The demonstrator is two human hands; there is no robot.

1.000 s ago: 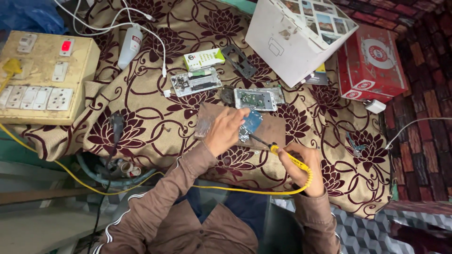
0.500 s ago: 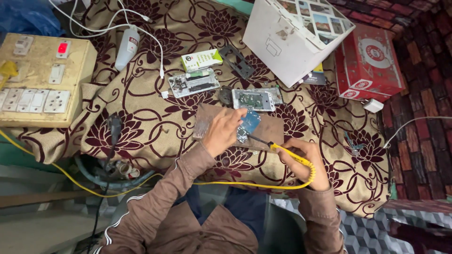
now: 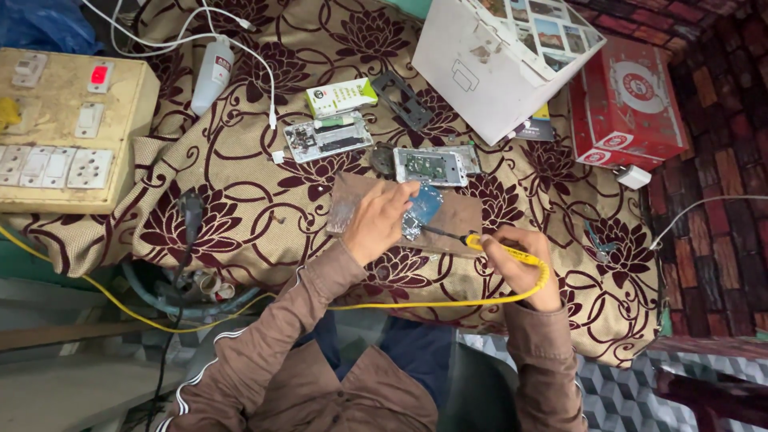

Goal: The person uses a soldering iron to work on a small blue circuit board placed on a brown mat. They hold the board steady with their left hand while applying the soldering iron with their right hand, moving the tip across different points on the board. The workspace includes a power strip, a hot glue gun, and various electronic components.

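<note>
We work a yellow soldering iron (image 3: 498, 246) against a small blue circuit board (image 3: 422, 206) on the counter (image 3: 240, 192).

Our left hand (image 3: 382, 220) presses down on the board, fingers curled over it, on a brown mat (image 3: 456, 216). Our right hand (image 3: 518, 264) is closed around the iron's yellow handle, its dark tip touching the board's edge. An opened phone (image 3: 429, 166) lies just beyond, near a white box (image 3: 496, 64).

Over the last second the right hand (image 3: 520, 268) has drawn its yellow soldering iron (image 3: 472, 240) slightly nearer the blue circuit board (image 3: 424, 204), the tip now just beside the board's lower edge.
</note>
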